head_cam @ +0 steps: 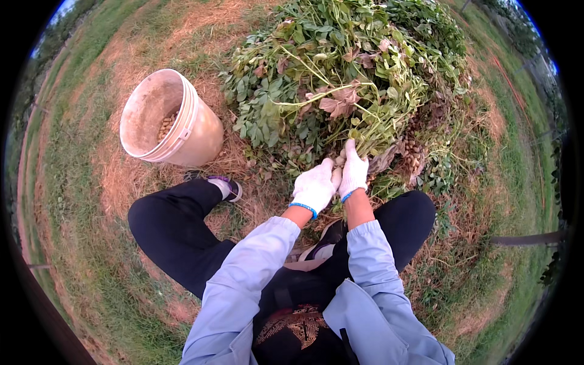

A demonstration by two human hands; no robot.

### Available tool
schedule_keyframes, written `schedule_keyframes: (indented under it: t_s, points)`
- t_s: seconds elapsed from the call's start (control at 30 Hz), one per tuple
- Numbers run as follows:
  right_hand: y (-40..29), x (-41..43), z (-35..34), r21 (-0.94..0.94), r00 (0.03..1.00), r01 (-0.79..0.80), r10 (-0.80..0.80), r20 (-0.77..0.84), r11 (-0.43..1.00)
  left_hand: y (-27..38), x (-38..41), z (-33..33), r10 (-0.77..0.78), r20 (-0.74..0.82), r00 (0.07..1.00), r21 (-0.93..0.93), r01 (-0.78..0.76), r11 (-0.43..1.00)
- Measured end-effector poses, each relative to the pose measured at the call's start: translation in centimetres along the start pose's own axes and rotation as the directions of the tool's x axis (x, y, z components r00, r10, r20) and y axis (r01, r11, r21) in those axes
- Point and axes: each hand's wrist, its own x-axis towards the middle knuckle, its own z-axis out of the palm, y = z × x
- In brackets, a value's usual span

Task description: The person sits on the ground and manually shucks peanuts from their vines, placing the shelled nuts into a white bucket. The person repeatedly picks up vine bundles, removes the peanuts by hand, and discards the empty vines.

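My left hand [315,186], in a white knit glove with a blue cuff, is closed around pale peanut pods [340,159] at the base of a leafy plant. My right hand [354,169], gloved the same way, grips the plant's stems just beside it, thumb side up. The two hands nearly touch. Leafy peanut plants [310,68] lie in a large heap beyond them, with more pods [412,155] showing to the right of my right hand. A white plastic bucket [207,132] stands at the left, tilted in view, with some peanuts [167,126] inside.
My bent knees [169,228] flank my arms, and a shoe [231,188] rests near the bucket's base. Dry straw and grass [91,219] cover the ground around. A thin dark pole [529,239] shows at the right.
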Motion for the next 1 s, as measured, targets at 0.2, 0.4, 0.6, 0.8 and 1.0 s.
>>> schedule_keyframes:
  t_s: [0.2, 0.4, 0.6, 0.8, 1.0]
  points:
    - [-0.3, 1.3, -1.2, 0.221, 0.993, -0.118, 0.117, 0.020, 0.968, -1.0, 0.2, 0.3, 0.077, 0.023, 0.997, -0.453, -0.058, 0.890]
    - [-1.3, 1.1, -1.6, 0.389, 0.948, -0.216, 0.098, 0.301, 0.895, -1.0, 0.0, -0.6, 0.089, -0.083, 0.993, -0.681, -0.121, 0.723]
    - [-4.3, 1.4, -2.5, 0.648, 0.931, -0.203, -0.061, 0.361, 0.735, -1.4, 1.4, -15.9, 0.286, -0.375, 0.882, 0.043, -0.291, 0.956]
    - [-4.7, 0.4, -1.9, 0.685, 0.897, -0.307, -0.040, 0.440, 0.661, -11.0, 3.0, -33.3, 0.136, -0.720, 0.680, 0.294, 0.121, 0.948]
    - [-4.1, 0.5, -1.3, 0.653, 0.888, -0.327, -0.013, 0.459, 0.683, -10.3, 2.7, -30.0, 0.107, -0.576, 0.810, 0.521, 0.263, 0.812]
